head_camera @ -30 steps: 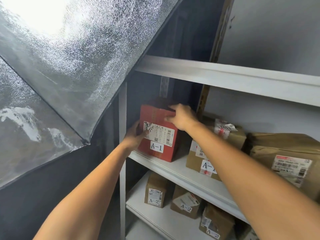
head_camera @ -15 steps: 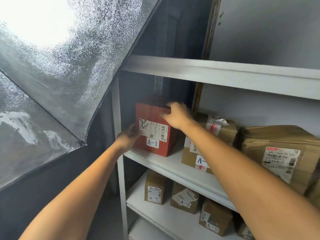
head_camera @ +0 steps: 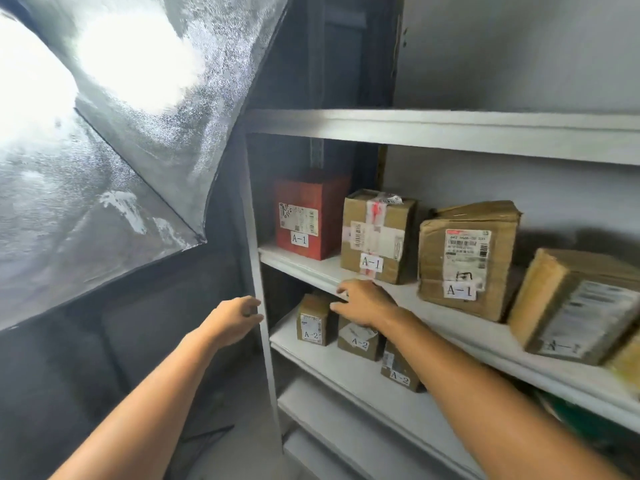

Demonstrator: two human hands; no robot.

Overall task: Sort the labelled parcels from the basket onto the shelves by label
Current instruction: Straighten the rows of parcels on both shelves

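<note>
A red parcel point(head_camera: 308, 216) labelled A-1 stands at the left end of the white shelf point(head_camera: 311, 268), free of both hands. Beside it on the same shelf stand three brown A-1 parcels point(head_camera: 377, 237), point(head_camera: 465, 258), point(head_camera: 575, 303). On the shelf below point(head_camera: 311, 358) sit three small brown A-2 parcels, the leftmost point(head_camera: 313, 320) by the post. My left hand point(head_camera: 237, 318) hangs empty with loose fingers just left of the shelf post. My right hand point(head_camera: 363, 303) is empty, fingers relaxed, in front of the A-1 shelf's edge. The basket is out of view.
A large silver reflective umbrella point(head_camera: 114, 133) fills the left side, close to the white shelf post point(head_camera: 259, 306). An upper shelf board point(head_camera: 450, 133) spans above the A-1 parcels. Something green point(head_camera: 581, 420) shows on the lower shelf at right. A dark stand foot point(head_camera: 204, 434) lies on the floor.
Both hands let go of the red A-1 parcel and drew back and down from the shelf. The parcel stays standing at the shelf's left end. The view has pulled back.
</note>
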